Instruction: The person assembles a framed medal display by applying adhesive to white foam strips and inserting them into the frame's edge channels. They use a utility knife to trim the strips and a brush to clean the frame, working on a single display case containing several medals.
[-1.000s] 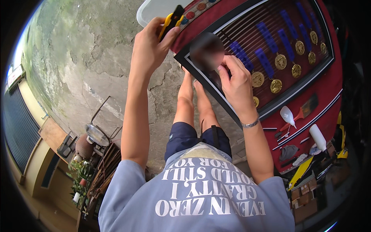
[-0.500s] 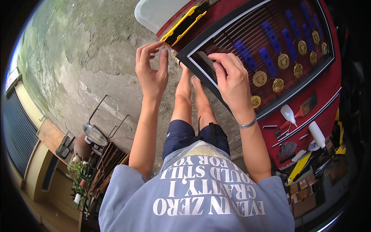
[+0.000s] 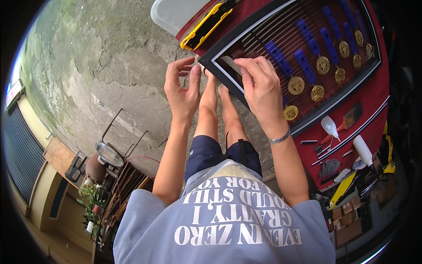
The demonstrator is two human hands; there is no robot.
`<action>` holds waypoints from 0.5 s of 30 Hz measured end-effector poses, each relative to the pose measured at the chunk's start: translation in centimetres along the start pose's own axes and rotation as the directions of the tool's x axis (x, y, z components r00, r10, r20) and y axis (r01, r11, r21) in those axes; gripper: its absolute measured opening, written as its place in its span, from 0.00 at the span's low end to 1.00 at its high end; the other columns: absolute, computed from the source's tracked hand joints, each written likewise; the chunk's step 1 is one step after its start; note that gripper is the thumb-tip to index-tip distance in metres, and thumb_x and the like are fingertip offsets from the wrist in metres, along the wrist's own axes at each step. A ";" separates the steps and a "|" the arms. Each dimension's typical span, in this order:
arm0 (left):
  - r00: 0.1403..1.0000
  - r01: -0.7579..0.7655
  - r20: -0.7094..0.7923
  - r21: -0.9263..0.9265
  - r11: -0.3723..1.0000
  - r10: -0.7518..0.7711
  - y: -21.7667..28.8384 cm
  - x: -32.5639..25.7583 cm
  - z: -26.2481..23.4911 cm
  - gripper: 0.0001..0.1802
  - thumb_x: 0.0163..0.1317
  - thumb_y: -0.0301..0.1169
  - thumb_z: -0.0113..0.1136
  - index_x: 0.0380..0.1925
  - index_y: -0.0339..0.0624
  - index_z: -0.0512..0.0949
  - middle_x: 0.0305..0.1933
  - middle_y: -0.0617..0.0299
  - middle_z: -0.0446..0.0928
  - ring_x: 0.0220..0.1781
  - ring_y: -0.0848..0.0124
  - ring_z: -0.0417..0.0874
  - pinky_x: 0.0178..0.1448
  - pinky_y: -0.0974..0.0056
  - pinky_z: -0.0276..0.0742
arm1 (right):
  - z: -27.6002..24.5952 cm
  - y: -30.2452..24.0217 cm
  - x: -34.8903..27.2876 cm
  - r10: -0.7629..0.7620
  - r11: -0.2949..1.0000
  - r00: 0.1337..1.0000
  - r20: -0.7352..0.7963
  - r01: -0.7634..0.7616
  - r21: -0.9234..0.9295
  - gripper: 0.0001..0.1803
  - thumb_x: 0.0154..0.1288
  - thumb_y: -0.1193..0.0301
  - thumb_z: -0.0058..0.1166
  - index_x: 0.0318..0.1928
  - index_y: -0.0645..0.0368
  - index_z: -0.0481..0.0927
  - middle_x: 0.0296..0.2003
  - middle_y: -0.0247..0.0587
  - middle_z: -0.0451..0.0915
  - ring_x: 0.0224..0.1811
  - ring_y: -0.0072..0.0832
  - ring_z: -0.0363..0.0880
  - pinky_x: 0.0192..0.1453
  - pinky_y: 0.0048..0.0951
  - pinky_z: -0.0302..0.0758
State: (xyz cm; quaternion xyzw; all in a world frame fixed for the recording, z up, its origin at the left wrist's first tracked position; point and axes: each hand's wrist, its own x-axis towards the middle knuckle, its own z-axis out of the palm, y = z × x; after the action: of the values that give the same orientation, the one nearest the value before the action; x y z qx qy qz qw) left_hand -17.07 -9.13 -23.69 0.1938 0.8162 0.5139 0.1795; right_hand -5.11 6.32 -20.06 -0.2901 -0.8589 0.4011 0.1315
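Observation:
A black-edged display frame (image 3: 228, 83) with a glass front lies on a red-covered table. Behind its glass are several gold medals (image 3: 296, 85) on blue ribbons (image 3: 278, 58). My right hand (image 3: 263, 90) is over the frame's near left corner, thumb and fingertips brought together. A pale greyish patch (image 3: 231, 64) shows by those fingertips; whether it is a held piece or a reflection, I cannot make out. My left hand (image 3: 181, 94) hovers left of that corner, fingers curved and thumb apart, with nothing visible in it.
A yellow and black tool (image 3: 206, 27) lies at the table's left edge. Right of the frame are a white bottle (image 3: 362, 150), a white nozzle-shaped piece (image 3: 329, 127), a brush-like tool (image 3: 351, 116) and a grey cloth (image 3: 329, 167). A white chair-like edge (image 3: 173, 15) stands at the far end.
My left hand has moved right and slightly down, toward the frame's corner. My right hand has shifted slightly left and up, its fingertips still together.

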 end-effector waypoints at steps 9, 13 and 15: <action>0.997 0.015 0.075 -0.053 0.998 -0.011 0.1 0.4 1.0 0.18 0.66 0.31 0.71 0.53 0.38 0.79 0.50 0.61 0.81 0.49 0.74 0.81 0.52 0.67 0.78 | 0.2 -0.1 -0.2 0.018 1.000 1.000 -0.004 -0.018 0.009 0.14 0.62 0.83 0.57 0.48 0.59 0.83 0.35 0.45 0.77 0.40 0.44 0.79 0.47 0.43 0.77; 0.997 0.027 0.079 -0.055 0.998 -0.023 -0.1 0.4 1.0 0.19 0.64 0.31 0.72 0.53 0.38 0.80 0.49 0.61 0.80 0.48 0.73 0.82 0.52 0.67 0.77 | 0.3 -0.2 -0.3 0.006 1.000 1.000 -0.019 -0.006 -0.007 0.15 0.60 0.84 0.58 0.48 0.60 0.83 0.35 0.45 0.76 0.40 0.44 0.79 0.47 0.43 0.77; 0.997 0.055 0.063 -0.090 0.994 -0.049 0.0 0.4 1.1 0.20 0.62 0.32 0.73 0.51 0.38 0.80 0.47 0.60 0.79 0.48 0.70 0.81 0.51 0.66 0.75 | 0.4 -0.1 -0.3 0.004 1.000 1.000 -0.023 -0.004 -0.009 0.16 0.60 0.84 0.58 0.48 0.60 0.82 0.35 0.45 0.76 0.40 0.44 0.79 0.47 0.43 0.77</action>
State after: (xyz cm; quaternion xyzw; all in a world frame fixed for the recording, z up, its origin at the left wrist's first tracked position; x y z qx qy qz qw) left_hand -16.84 -8.06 -24.17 0.1794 0.7906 0.5399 0.2263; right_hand -5.08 5.80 -20.21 -0.2971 -0.8585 0.3940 0.1392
